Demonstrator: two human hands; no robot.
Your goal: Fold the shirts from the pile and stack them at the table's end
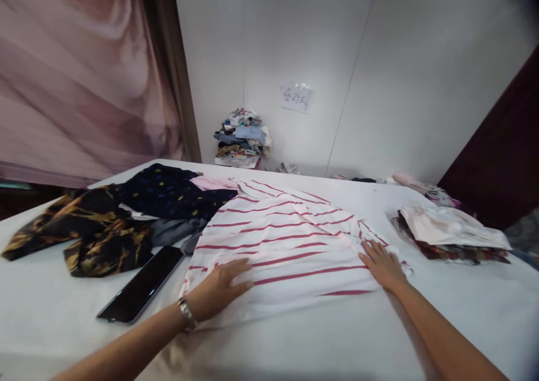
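A white shirt with red stripes lies spread on the white table. My left hand rests flat on its near left part, fingers apart, a watch on the wrist. Flat on the shirt's right edge lies my right hand, fingers spread. Neither hand grips anything.
A dark phone lies left of the shirt. Black and gold cloth and a navy dotted garment are heaped at the left. A folded stack of clothes sits at the right. More clothes are piled against the back wall.
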